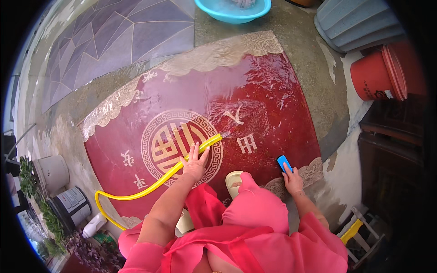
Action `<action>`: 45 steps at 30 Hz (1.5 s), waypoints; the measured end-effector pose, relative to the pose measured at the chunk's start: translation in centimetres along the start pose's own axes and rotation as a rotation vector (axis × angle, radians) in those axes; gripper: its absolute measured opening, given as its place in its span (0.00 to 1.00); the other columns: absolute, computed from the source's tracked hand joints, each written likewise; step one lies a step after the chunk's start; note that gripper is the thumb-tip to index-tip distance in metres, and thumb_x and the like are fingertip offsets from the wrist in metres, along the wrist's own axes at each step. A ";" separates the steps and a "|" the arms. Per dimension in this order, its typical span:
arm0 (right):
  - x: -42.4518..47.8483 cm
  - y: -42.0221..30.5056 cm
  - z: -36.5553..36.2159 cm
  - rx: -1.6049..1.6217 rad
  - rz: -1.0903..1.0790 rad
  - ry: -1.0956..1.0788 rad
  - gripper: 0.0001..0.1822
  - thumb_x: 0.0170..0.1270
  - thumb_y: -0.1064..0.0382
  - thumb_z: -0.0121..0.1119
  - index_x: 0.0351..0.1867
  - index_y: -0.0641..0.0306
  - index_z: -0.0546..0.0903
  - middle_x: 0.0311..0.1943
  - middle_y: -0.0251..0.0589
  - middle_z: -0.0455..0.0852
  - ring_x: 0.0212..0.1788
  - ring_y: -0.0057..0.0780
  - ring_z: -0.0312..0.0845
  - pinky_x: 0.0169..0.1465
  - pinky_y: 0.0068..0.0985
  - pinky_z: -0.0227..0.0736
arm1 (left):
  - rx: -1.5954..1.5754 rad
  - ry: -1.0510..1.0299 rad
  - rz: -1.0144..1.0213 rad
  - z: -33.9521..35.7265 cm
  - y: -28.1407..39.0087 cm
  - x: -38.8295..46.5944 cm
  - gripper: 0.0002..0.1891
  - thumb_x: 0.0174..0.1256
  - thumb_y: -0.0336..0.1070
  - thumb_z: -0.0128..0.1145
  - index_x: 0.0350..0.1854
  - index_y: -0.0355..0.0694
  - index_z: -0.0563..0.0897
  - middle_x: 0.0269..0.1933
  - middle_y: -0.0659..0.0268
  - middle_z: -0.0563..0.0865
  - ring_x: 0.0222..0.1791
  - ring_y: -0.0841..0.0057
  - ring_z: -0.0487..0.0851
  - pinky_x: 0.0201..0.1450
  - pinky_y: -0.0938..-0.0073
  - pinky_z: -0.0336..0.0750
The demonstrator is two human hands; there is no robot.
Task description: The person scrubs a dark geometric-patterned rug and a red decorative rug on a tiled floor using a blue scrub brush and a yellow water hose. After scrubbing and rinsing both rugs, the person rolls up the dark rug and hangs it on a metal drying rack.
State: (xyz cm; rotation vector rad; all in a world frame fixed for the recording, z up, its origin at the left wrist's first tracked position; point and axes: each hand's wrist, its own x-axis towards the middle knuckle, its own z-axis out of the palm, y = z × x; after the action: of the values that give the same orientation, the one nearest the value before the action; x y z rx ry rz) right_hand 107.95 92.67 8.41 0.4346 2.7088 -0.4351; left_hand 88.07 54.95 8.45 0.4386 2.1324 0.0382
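A wet red doormat with a cream patterned border, a round emblem and characters lies on the concrete. My left hand rests over a yellow hose near its end, fingers spread; whether it grips the hose is hard to tell. Water runs from the hose's end, right of the emblem, onto the mat. In my right hand is a blue-backed brush, held above or against the mat's near right part, close to the patterned border. The brush's underside is mostly hidden.
A blue basin of water with a cloth stands beyond the mat. At the right are a red bucket and a large grey-blue container. A geometric mat lies upper left. Pots, a white bottle and plants line the left.
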 end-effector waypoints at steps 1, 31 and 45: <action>-1.7 0.9 -0.2 0.000 0.055 -0.016 0.26 0.64 0.54 0.56 0.64 0.30 0.68 0.35 0.45 0.71 0.30 0.49 0.77 0.31 0.43 0.74 | 0.007 0.018 -0.001 0.1 0.0 -0.1 0.43 0.60 0.38 0.54 0.74 0.65 0.43 0.76 0.60 0.36 0.76 0.62 0.36 0.63 0.27 0.50; 15.9 -6.0 -1.6 0.182 0.409 0.221 0.26 0.68 0.50 0.48 0.67 0.35 0.62 0.39 0.53 0.75 0.38 0.54 0.78 0.43 0.47 0.74 | 0.122 -0.042 -0.019 -1.5 2.1 0.3 0.50 0.53 0.44 0.65 0.75 0.57 0.44 0.74 0.50 0.45 0.73 0.52 0.48 0.66 0.44 0.56; -11.8 2.3 4.8 0.059 0.572 0.212 0.28 0.67 0.51 0.52 0.68 0.29 0.61 0.37 0.46 0.72 0.30 0.49 0.76 0.33 0.43 0.74 | -0.107 0.266 0.306 2.8 0.6 3.9 0.23 0.55 0.26 0.56 0.56 0.43 0.74 0.49 0.50 0.76 0.53 0.53 0.72 0.57 0.59 0.68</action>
State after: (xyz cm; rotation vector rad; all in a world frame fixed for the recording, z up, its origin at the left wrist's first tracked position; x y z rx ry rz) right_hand 120.69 90.27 8.27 1.2869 2.6003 -0.3160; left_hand 88.53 56.36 3.91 0.7253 2.2886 0.4028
